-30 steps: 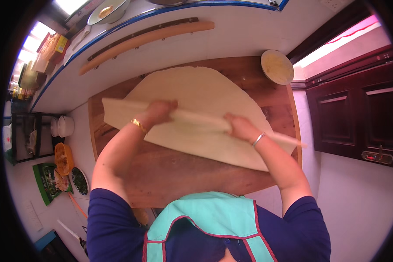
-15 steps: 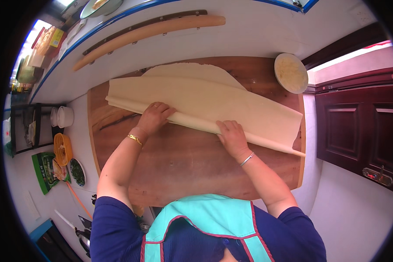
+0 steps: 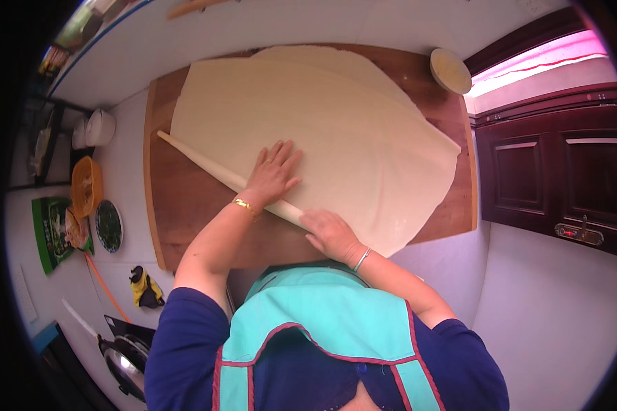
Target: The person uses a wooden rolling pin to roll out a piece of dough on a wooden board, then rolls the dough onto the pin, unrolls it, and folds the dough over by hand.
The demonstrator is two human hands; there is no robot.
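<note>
A broad, thin sheet of pale dough (image 3: pixel 322 116) lies spread over the wooden board (image 3: pixel 185 205), with a folded or layered edge along its far side. A long wooden rolling pin (image 3: pixel 206 162) lies slantwise along the dough's near left edge, its left tip on bare wood. My left hand (image 3: pixel 275 175) rests flat on the dough, fingers spread, its wrist above the pin. Close beside it, my right hand (image 3: pixel 332 234) is closed over the pin's near right part, which it hides.
A bowl of pale flour-like powder (image 3: pixel 450 71) stands at the board's far right corner. To the left are a yellow basket (image 3: pixel 86 185), a dish of chopped greens (image 3: pixel 108 226) and a green bag (image 3: pixel 46 233). A dark red door (image 3: pixel 555 171) is on the right.
The dough, partly wrapped on the pin before, now lies unrolled and wider toward me. The pin has turned and come nearer. My left hand has moved off it onto the dough; my right hand moved nearer.
</note>
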